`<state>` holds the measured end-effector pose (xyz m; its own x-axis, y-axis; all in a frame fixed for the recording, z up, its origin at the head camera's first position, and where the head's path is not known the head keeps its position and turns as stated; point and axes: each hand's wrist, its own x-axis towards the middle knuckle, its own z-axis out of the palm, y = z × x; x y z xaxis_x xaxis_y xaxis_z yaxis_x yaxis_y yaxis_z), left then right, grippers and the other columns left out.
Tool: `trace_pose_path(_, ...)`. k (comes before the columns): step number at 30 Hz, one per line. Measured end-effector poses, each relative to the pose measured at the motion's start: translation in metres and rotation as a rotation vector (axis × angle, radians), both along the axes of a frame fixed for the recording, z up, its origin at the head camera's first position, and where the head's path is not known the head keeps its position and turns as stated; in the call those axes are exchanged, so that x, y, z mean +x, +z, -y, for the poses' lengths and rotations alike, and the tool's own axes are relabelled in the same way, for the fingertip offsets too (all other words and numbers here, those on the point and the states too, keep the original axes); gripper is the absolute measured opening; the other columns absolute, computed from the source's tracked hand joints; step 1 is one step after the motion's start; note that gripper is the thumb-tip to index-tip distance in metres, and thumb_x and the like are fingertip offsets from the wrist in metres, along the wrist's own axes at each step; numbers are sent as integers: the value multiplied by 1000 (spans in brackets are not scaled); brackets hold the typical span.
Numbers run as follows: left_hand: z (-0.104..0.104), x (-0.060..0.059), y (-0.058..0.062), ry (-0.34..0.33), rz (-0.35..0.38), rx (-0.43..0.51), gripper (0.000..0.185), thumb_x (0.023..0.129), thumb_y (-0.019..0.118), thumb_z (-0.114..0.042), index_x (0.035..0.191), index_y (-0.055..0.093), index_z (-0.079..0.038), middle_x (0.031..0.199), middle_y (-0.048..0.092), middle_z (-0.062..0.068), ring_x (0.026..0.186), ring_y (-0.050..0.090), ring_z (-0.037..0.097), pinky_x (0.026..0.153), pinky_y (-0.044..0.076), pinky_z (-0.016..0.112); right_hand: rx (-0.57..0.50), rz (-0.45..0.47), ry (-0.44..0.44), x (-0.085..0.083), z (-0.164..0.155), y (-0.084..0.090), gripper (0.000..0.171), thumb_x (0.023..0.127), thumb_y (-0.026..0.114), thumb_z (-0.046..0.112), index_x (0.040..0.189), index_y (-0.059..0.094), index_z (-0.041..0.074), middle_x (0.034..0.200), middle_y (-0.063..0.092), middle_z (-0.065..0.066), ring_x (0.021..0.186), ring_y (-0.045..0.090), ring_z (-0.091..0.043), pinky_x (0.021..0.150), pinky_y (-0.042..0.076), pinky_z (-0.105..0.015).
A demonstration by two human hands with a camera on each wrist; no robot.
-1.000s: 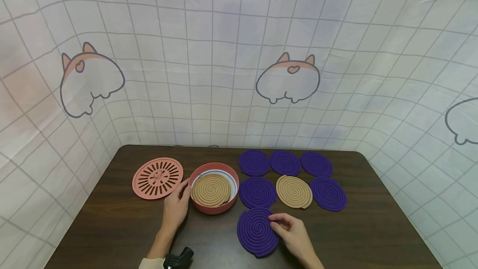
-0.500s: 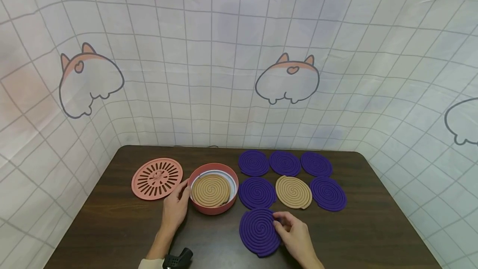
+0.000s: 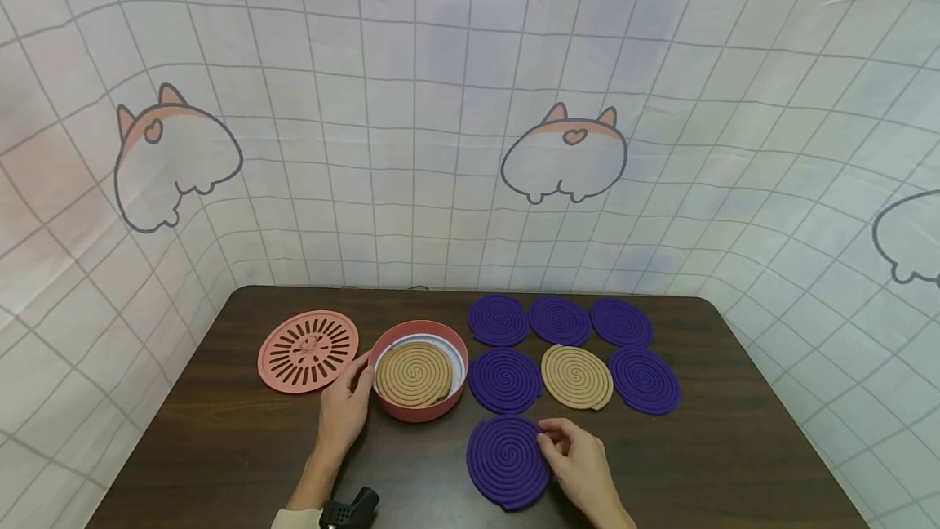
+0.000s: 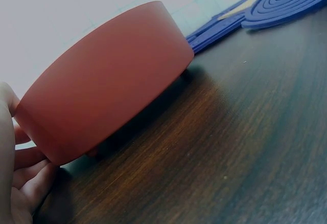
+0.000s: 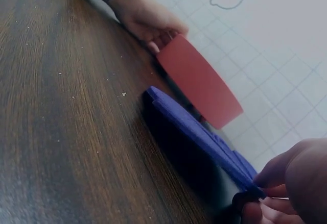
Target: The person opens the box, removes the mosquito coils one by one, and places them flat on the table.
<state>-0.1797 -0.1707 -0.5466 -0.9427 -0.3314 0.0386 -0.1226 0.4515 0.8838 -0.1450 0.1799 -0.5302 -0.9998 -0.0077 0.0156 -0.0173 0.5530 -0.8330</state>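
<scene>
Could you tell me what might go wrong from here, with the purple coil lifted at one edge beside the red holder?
The right hand pinches only the rim of the purple coil, whose near edge is off the table in the right wrist view; a thin spiral held at one point might crack or sag. Lifted further, it could knock the purple coil behind it. The left hand rests against the red holder, which already holds a tan coil, so another may not seat flat.
</scene>
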Motion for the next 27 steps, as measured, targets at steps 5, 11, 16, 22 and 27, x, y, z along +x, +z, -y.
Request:
trace_pose_path(5,0,0,1,1,5,1,45,105,48,-37,142,57,-14,143,60,12,136,54,30,112,43,52,88,-72,1,-1,-2,-1,11,87,72,6,98,75,9,80,70,1,52,47,1,49,43,-19)
trace_pose_path(11,0,0,1,4,-4,3,45,105,48,-38,142,57,-15,142,61,11,135,54,29,112,43,52,147,-136,-6,-1,-2,-2,11,85,72,5,94,75,10,80,68,3,55,47,4,53,43,-18)
trace_pose_path(16,1,0,0,-2,5,8,45,105,47,-38,143,56,-14,143,60,12,136,53,29,113,42,52,187,-175,-10,0,-1,0,9,85,72,4,92,75,9,80,66,3,58,47,5,54,43,-18)
trace_pose_path(22,0,0,0,4,1,9,44,105,48,-36,142,57,-14,143,60,11,136,54,29,112,42,52,208,-197,-9,0,0,0,9,84,72,3,91,75,8,78,65,4,60,47,4,54,42,-18)
trace_pose_path(27,0,-1,0,-1,0,16,45,105,48,-37,142,57,-14,142,61,11,134,55,29,111,43,52,216,-240,-13,0,0,-1,10,83,73,2,90,75,8,76,64,5,60,46,5,54,42,-18)
